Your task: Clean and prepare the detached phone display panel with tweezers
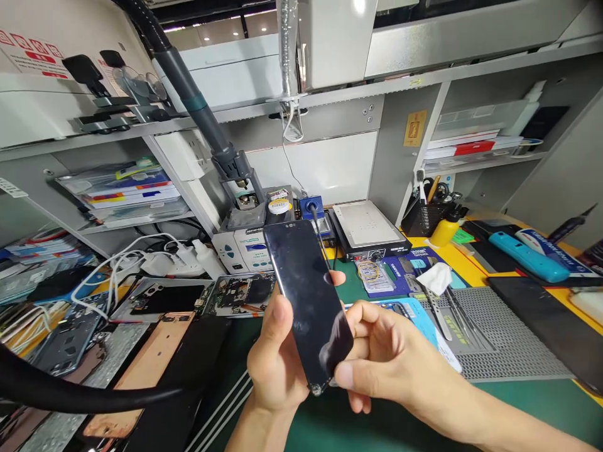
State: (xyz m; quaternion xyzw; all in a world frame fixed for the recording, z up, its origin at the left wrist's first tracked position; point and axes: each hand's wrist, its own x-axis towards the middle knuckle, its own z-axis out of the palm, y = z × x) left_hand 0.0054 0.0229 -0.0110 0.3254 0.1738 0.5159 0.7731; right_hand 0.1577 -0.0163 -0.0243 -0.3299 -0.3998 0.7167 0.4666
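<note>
Grey shelf (348,94) runs across the back, green mat (518,408) on the bench below it. Flat-topped box (370,226) at the back of the bench, perforated plate (509,333) on the right. Phone (308,295) is held up over the mat, mid-view, screen toward the wearer. Long axis runs away from the person and slants: top end far and to the left, bottom end near and to the right. Left hand (277,351) is wrapped around the phone, thumb on its left edge, a fingertip showing past the right edge. Right hand (386,345) pinches at the bottom right corner, thumb on the near end, fingers bent by the right side. So the phone sits between both hands, top half sticking out past the grip. Screen is black and glossy, smudged, pale reflection low on the right; bottom left corner looks rough and shiny. Tweezers (438,314) and white cloth (434,278) are by the perforated plate
</note>
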